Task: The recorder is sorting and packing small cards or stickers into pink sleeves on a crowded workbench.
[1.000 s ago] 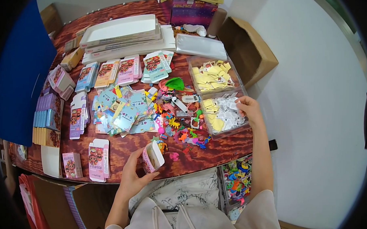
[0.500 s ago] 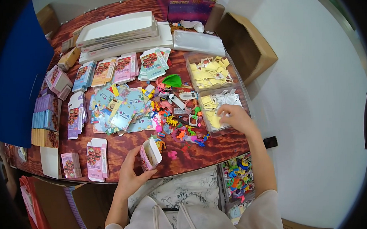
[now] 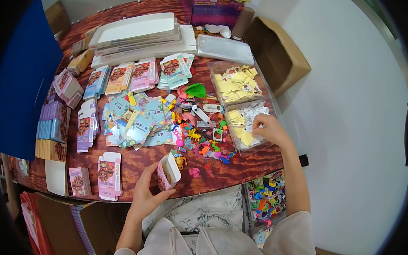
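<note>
My left hand (image 3: 148, 190) grips a small pink carton (image 3: 162, 179) near the table's front edge; its top flap stands up and the inside faces me. My right hand (image 3: 273, 131) is over the near compartment of a clear plastic tray (image 3: 240, 151), thumb and forefinger pinched together. Whatever is between those fingertips is too small to make out. White packets (image 3: 245, 117) and yellow packets (image 3: 247, 138) lie in that compartment, and more yellow packets (image 3: 237, 86) fill the far one. Left of the tray spreads a heap of small colourful plastic toys (image 3: 194, 135).
Loose printed cards (image 3: 141, 125) lie mid-table. Behind them stand stacks of flat cartons (image 3: 144, 74) and white display trays (image 3: 133, 28). A pink carton stack (image 3: 109, 176) lies front left. An open cardboard box (image 3: 300, 68) is at the back right, a toy-filled bin (image 3: 266, 197) below the edge.
My right hand has drawn its fingertips together and lifted slightly within the near compartment. The left hand keeps the pink carton in nearly the same place. The view has shifted a little.
</note>
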A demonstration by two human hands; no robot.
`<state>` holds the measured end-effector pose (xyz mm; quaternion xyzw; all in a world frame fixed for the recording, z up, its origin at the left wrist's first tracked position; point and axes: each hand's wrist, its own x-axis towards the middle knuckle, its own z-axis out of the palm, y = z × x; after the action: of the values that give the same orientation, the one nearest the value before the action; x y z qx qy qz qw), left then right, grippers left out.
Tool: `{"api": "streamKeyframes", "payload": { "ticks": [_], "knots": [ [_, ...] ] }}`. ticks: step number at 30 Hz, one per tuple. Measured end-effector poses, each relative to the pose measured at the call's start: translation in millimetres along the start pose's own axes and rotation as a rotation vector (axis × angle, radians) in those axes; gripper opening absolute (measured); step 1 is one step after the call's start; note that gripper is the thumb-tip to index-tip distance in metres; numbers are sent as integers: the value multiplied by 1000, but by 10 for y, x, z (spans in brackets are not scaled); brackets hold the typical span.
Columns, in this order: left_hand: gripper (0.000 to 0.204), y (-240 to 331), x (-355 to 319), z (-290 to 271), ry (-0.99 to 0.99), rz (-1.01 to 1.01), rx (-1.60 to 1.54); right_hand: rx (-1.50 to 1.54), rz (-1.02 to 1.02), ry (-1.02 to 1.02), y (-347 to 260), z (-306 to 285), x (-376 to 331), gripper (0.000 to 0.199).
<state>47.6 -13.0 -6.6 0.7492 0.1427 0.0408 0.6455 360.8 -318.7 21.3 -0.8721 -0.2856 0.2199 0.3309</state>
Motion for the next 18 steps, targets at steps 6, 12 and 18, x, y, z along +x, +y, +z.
{"api": "streamKeyframes", "payload": {
  "ticks": [6, 12, 18],
  "knots": [
    [80, -6, -4, -2, -1, 2, 13, -222, 21, -137, -168, 118, -37, 21],
    [82, -16, -41, -8, 0, -25, -2, -220, -62, -67, 61, 68, -31, 18],
    [77, 44, -97, -12, 42, 22, 1, 212, 217, 63, -196, -111, -132, 13]
  ]
}}
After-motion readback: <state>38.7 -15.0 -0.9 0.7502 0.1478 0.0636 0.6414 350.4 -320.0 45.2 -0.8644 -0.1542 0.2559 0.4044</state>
